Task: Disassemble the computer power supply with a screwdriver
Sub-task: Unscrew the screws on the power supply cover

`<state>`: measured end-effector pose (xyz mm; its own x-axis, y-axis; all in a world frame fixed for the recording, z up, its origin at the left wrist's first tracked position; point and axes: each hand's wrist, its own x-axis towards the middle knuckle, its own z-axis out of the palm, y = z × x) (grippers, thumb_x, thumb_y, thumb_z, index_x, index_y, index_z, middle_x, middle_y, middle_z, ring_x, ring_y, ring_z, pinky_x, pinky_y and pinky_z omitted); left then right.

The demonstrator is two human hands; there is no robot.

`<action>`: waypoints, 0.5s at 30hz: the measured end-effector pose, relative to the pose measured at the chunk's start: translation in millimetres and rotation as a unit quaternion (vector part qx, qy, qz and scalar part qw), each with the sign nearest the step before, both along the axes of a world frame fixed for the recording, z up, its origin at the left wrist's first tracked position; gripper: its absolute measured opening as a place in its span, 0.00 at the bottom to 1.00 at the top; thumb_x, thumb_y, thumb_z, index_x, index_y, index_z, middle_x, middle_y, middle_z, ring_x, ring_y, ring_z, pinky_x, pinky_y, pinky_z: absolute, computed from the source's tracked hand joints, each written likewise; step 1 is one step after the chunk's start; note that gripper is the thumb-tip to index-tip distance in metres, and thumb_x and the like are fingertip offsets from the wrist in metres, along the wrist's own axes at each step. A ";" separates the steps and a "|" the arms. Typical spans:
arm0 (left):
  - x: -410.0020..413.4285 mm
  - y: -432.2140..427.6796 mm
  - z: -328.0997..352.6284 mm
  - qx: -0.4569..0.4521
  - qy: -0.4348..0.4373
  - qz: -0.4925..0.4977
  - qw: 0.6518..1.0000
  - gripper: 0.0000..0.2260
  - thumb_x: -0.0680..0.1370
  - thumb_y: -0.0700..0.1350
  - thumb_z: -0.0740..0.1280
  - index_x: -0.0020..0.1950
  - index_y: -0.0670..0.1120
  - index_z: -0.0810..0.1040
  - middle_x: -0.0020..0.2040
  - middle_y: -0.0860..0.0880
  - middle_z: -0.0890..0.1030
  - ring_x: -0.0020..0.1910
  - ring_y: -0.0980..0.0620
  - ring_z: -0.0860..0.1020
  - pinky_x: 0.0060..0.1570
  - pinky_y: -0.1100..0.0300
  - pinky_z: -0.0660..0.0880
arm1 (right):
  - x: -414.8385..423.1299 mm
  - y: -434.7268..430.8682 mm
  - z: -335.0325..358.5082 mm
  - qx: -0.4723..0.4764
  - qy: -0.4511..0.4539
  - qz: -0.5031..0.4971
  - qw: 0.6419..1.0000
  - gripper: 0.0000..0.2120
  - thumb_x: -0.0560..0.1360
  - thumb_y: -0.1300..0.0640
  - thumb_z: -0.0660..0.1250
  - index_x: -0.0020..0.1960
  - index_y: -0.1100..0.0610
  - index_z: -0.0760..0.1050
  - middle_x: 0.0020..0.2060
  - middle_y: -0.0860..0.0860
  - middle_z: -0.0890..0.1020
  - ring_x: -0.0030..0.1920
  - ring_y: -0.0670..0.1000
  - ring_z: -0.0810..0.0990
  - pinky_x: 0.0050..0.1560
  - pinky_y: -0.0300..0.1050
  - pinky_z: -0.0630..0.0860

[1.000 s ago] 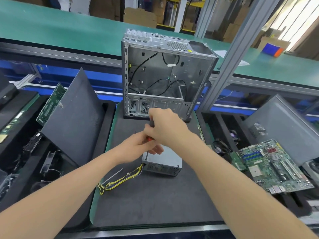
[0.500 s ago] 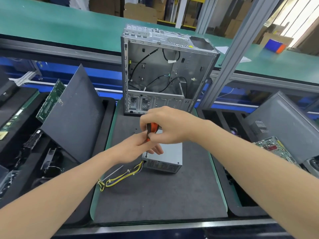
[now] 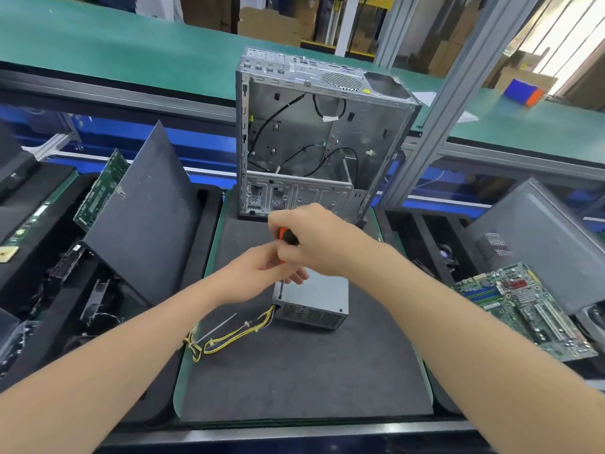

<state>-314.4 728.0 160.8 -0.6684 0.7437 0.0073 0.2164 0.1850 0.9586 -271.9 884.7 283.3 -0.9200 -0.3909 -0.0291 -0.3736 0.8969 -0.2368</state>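
Nearest the person, the dark mat (image 3: 294, 381) on the work surface is bare, then the yellow wire bundle (image 3: 229, 337) trails off toward the left front from the power supply (image 3: 316, 299), which lies flat in the middle of the mat. The box looks whole, its lid closed and its vented side facing the person, so I judge the job barely begun: the first top screw is being worked, and the other screws, the cover and the insides all remain. Its long axis seems to run left to right across the mat, the cable end at the left, though both hands hide its far part. The left hand (image 3: 258, 276) is curled over the near left corner of the box, its fingers around the lower part of the tool; whether it also presses on the case I cannot tell. The right hand (image 3: 314, 240) is clenched around the orange and black handle of the screwdriver (image 3: 285, 247), which stands nearly upright, leaning slightly, its thin shaft pointing down with the tip at the top face near that left corner. Behind them stands the gutted computer case (image 3: 314, 132), open side to the person, with loose black cables inside. A motherboard (image 3: 523, 309) lies in the tray to the right.
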 end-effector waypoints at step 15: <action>2.1 1.4 -4.2 -0.030 -0.002 0.003 1.000 0.14 0.84 0.57 0.62 0.55 0.53 0.85 0.52 0.57 0.88 0.53 0.58 0.84 0.54 0.67 0.78 | 9.3 -8.3 -4.3 0.112 0.149 -0.098 0.978 0.15 0.78 0.41 0.62 0.46 0.52 0.69 0.31 0.50 0.70 0.35 0.58 0.73 0.31 0.45 0.63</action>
<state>-312.3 729.4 156.6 -0.6728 0.7388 -0.0392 0.2115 0.2428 0.9467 -262.7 876.4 279.0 -0.9573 -0.2212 0.1862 -0.2122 0.9749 0.0673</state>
